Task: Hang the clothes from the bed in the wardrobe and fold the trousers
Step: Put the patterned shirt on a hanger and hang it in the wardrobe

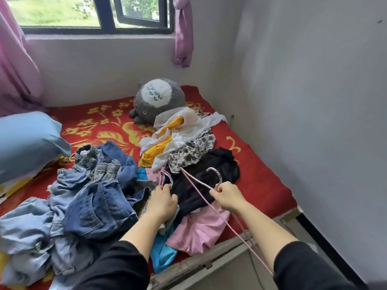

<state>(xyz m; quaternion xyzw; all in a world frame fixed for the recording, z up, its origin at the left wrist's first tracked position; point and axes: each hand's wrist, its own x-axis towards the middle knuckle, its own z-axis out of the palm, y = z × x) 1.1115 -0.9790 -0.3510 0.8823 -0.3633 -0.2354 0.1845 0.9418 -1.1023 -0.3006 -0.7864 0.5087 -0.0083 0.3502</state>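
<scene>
Bed (263,176) is loaded: jeans (94,197) heaped at 8 o'clock, a white-and-yellow tangle (178,130) up at 12 with a patterned piece (188,152) just below it. The black garment (201,185) lies dead centre, and the pink garment (199,231) is at 6 by the near edge. A toy (159,99) sits beyond at 12, with a pillow (27,143) out at 9. Now the hands: the left hand (162,203) is down on the black garment, fingers curled into its edge at the 9 o'clock side. The right hand (229,196) pinches a pink hanger (219,177) just under the hook, over the black garment. The hook points to 12 and the wires run back toward 5.
</scene>
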